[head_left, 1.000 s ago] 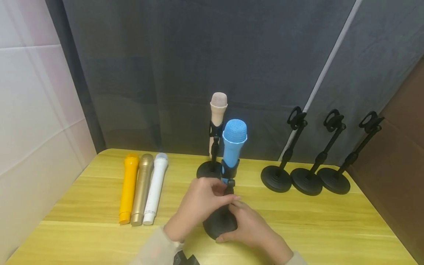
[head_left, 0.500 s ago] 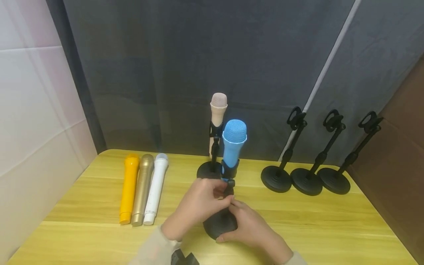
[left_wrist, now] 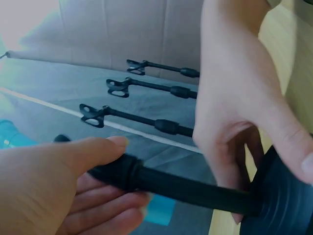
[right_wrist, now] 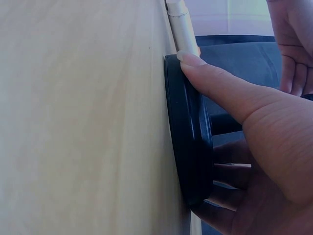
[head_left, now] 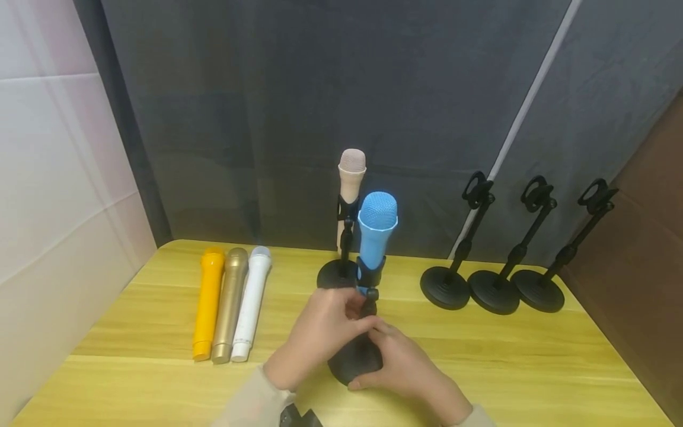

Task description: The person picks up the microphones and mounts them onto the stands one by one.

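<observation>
Wraps the left grip (head_left: 325, 320) round the stem of a black stand (head_left: 349, 363), with thumb and fingers closed on it. Pinches the round base of the same stand with the right grip (head_left: 400, 363), laying the thumb on the near rim and reaching the fingers round the far side. Has that stand on the wood-grain counter (head_left: 533, 373), near the middle, with a blue microphone (head_left: 377, 231) head up in its clip, just above the left grip. See just behind it a cream microphone (head_left: 351, 178), also head up, clipped in a second stand (head_left: 333, 274). See to the left a yellow microphone (head_left: 208, 305), a gold microphone (head_left: 229, 305) and a white microphone (head_left: 252, 305), lying side by side. See to the right three more stands (head_left: 445, 289) in a row, before a grey cloth (head_left: 299, 89).
</observation>
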`<state>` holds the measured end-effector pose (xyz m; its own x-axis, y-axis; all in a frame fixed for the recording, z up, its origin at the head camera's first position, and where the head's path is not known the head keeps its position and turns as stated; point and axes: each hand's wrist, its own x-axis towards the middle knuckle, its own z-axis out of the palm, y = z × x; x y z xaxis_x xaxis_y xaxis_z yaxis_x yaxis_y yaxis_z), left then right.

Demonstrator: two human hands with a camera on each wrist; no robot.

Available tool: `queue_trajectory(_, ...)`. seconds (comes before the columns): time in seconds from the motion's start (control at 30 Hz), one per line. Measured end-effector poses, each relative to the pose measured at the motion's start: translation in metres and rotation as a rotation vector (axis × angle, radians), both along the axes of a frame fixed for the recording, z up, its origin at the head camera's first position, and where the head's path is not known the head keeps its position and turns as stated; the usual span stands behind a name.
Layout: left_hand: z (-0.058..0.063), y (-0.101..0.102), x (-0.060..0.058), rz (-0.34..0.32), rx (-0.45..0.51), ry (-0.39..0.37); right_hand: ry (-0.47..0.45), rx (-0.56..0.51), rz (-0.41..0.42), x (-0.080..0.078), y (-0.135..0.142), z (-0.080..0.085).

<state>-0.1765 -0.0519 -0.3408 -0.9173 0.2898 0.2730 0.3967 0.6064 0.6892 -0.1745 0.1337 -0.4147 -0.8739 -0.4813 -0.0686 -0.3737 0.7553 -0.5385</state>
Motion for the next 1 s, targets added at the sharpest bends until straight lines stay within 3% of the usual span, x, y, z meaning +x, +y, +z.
queue_trajectory(0.13, 0.0006, -0.0019, -0.0020, -0.071, -0.040, 0.011, -0.005, -0.012, -0.001, -0.0006, -0.0002, -0.0004)
queue_trajectory(0.23, 0.0000, -0.0014, -0.0023, -0.082, -0.028, -0.007, -0.010, -0.017, -0.004, -0.0002, 0.0003, -0.0004)
queue_trajectory(0.43, -0.0027, 0.0023, -0.0007, 0.022, 0.026, -0.008, -0.006, -0.004, -0.001, 0.0007, 0.0006, 0.0003)
queue_trajectory(0.57, -0.0030, 0.0024, -0.0003, 0.031, 0.018, 0.027, -0.007, 0.000, 0.000, 0.0001, -0.0001, 0.0006)
queue_trajectory(1.0, -0.0048, -0.0019, -0.0038, -0.134, -0.021, 0.110, -0.023, -0.010, 0.015, -0.0010, 0.0002, 0.0014)
